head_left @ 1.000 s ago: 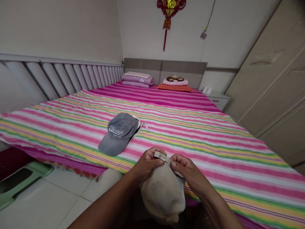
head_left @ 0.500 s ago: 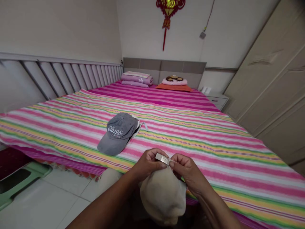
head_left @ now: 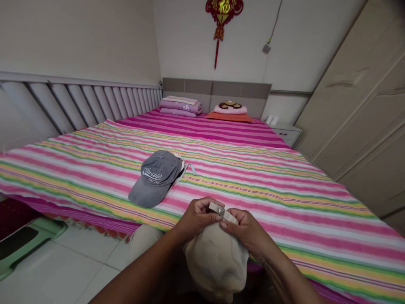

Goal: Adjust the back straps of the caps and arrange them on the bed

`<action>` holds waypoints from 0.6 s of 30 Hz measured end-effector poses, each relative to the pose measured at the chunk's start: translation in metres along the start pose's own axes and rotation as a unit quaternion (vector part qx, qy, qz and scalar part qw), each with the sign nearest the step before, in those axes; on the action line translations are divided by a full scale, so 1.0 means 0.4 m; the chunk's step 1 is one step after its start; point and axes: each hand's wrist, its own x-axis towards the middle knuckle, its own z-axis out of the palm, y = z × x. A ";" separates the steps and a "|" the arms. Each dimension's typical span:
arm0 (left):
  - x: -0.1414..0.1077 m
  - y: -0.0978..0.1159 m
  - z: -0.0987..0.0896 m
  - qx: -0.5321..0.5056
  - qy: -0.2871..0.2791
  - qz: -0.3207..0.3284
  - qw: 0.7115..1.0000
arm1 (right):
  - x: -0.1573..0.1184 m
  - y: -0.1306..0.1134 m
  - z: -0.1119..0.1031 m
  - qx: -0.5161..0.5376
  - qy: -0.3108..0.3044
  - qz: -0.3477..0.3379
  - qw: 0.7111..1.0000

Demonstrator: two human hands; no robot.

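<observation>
A beige cap [head_left: 217, 259] hangs below my hands at the near edge of the bed, its crown toward me. My left hand [head_left: 200, 216] is closed on the cap's back strap, thumb and fingers pinching it just left of a small metal buckle [head_left: 220, 210]. On the other side of the buckle, my right hand [head_left: 245, 230] pinches the strap between thumb and fingers. The cap's brim is not visible. Farther left on the bed lies a grey cap [head_left: 158, 175] with white lettering, untouched, its loose strap pointing right.
A striped sheet [head_left: 253, 177] covers the bed. Folded purple bedding [head_left: 180, 106] and a pink-and-orange pile [head_left: 230, 110] sit by the headboard [head_left: 240, 90]. A green stool [head_left: 47, 230] stands on the tiled floor at left. A nightstand [head_left: 286, 134] is at back right.
My right hand has shifted its grip along the strap. A length of beige strap now shows to the right of the buckle. The grey cap stays in place.
</observation>
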 end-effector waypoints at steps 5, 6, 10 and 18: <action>0.001 0.006 -0.017 -0.042 -0.020 -0.061 0.997 | -0.004 0.005 -0.007 -0.054 0.038 -0.008 0.998; 0.002 0.007 -0.021 -0.038 -0.017 -0.075 0.996 | -0.004 0.005 -0.007 -0.074 0.040 -0.013 0.996; 0.003 0.010 -0.021 -0.069 -0.012 -0.112 0.991 | -0.009 0.003 -0.002 -0.212 0.071 -0.109 0.969; -0.003 0.006 0.001 -0.051 -0.001 -0.120 0.991 | -0.025 -0.001 0.013 -0.426 0.120 -0.303 0.844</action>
